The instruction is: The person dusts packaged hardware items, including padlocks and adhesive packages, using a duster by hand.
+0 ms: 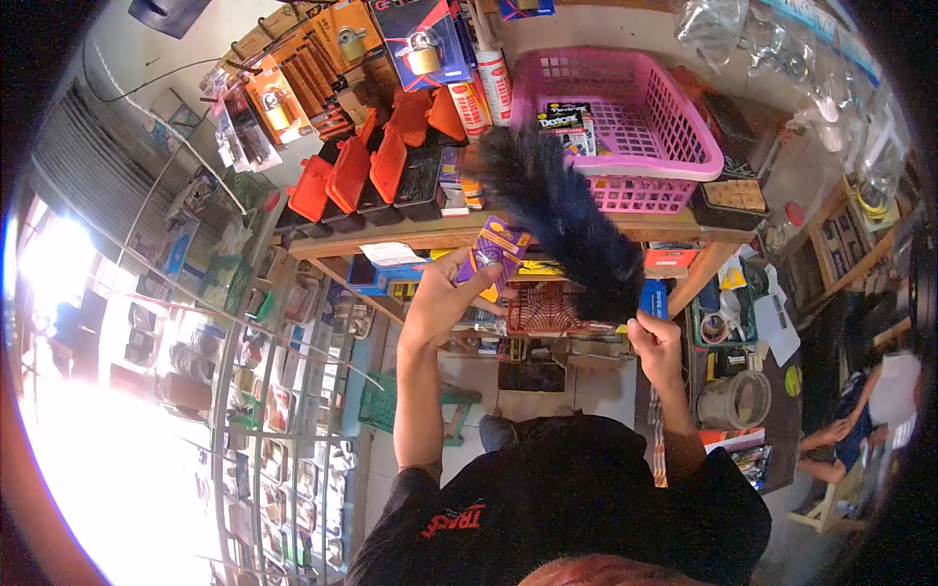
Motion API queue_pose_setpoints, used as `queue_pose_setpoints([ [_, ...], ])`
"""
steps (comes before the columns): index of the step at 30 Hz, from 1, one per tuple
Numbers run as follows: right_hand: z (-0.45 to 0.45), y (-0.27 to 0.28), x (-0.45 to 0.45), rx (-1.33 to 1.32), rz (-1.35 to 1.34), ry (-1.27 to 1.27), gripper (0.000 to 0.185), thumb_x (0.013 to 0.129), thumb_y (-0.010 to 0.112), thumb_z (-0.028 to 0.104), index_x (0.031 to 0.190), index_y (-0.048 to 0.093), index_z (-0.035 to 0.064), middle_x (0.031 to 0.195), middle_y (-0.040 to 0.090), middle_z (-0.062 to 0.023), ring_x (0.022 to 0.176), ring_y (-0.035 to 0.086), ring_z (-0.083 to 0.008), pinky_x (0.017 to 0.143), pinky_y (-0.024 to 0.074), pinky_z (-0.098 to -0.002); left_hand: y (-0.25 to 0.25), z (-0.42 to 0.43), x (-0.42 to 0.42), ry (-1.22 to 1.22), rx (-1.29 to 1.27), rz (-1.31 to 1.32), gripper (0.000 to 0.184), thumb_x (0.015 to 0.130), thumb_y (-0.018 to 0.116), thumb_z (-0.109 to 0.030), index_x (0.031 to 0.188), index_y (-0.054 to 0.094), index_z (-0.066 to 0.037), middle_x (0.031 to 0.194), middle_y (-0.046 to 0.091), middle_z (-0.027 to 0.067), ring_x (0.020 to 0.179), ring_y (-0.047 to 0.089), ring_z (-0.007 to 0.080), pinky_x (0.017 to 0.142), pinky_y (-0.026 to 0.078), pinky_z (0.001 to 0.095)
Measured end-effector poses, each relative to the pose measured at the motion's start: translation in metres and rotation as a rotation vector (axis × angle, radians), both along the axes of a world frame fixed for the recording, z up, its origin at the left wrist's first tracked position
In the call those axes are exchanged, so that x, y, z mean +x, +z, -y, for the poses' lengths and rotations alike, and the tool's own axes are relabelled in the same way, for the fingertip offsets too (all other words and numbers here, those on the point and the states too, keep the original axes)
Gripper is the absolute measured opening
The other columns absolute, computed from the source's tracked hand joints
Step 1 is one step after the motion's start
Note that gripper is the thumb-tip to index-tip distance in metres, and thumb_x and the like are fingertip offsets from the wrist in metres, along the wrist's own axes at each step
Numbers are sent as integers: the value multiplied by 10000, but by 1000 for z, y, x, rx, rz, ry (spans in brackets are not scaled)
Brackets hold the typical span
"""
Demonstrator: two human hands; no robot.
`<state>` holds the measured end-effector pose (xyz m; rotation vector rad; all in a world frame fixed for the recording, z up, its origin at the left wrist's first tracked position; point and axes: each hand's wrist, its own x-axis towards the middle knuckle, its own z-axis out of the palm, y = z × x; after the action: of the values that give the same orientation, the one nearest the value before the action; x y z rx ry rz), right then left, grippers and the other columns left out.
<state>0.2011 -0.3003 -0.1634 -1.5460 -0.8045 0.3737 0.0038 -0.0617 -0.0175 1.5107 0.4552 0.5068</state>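
My left hand [436, 299] grips a small purple and yellow packet [496, 250], held up in front of the wooden shelf. In my right hand [657, 344] is the handle end of a dark feather duster [562, 210], its fingers closed around it. The duster slants up and to the left, its feathers passing in front of the shelf edge and the near left part of a pink plastic basket [645, 186]. The duster's tip is close to some small boxes [455, 186] on the shelf.
Black bins with orange lids [354, 171] line the wooden shelf [430, 237]. Padlocks in packs [422, 51] hang behind them. A green stool [376, 402] stands below left, near wire racks of goods. At the far right sits another person [850, 430], partly visible.
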Motion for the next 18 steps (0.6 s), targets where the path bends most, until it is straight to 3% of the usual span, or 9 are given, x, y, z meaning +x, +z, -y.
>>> queue_pose_setpoints([
  [3, 5, 0, -4, 2, 146, 107, 195, 838, 700, 107, 960, 679, -44, 791, 660, -48, 698, 552, -94, 603, 410, -244, -13, -7, -3, 32, 69, 58, 295, 914, 608, -121, 1145, 570, 58, 972, 661, 101, 796, 667, 183, 612, 597, 299],
  [4, 1, 13, -12, 55, 181, 47, 216, 825, 716, 107, 976, 680, -44, 771, 633, -24, 660, 514, -90, 583, 392, -245, -19, -15, 6, 88, 382, 204, 263, 901, 597, -74, 1122, 577, 67, 976, 659, 109, 801, 670, 189, 610, 592, 297],
  [7, 6, -11, 0, -24, 87, -60, 223, 819, 721, 106, 972, 677, -49, 772, 637, -34, 657, 525, -102, 589, 409, -253, 1, 0, 2, 39, -26, -25, 255, 873, 589, -15, 1111, 579, 74, 984, 653, 108, 797, 647, 176, 611, 588, 292],
  [11, 13, -2, 2, 31, 141, 105, 224, 840, 707, 143, 972, 680, -36, 735, 623, -9, 646, 511, -80, 569, 393, -248, -16, -9, -1, 34, 34, 55, 294, 892, 612, -83, 1142, 559, 63, 975, 662, 110, 794, 672, 193, 615, 589, 299],
  [12, 12, -4, 4, 21, 133, 70, 226, 847, 702, 149, 967, 678, -40, 726, 612, -1, 637, 505, -76, 565, 390, -245, -16, -10, 1, 74, 187, 59, 296, 905, 612, -112, 1139, 559, 61, 970, 662, 114, 802, 676, 196, 624, 593, 305],
  [15, 13, -11, 12, 16, 73, -59, 237, 868, 685, 166, 957, 671, -54, 702, 581, 23, 611, 486, -63, 550, 379, -233, -2, -1, 5, 5, -39, 10, 297, 899, 615, -91, 1145, 551, 63, 980, 659, 115, 818, 670, 190, 638, 595, 311],
  [18, 14, 0, 25, 154, -134, -152, 232, 895, 654, 155, 1005, 653, -49, 669, 501, 62, 556, 427, -31, 498, 336, -201, -11, -6, 5, 29, -15, 11, 302, 920, 600, -128, 1159, 538, 46, 1003, 660, 116, 821, 677, 202, 642, 598, 314],
])
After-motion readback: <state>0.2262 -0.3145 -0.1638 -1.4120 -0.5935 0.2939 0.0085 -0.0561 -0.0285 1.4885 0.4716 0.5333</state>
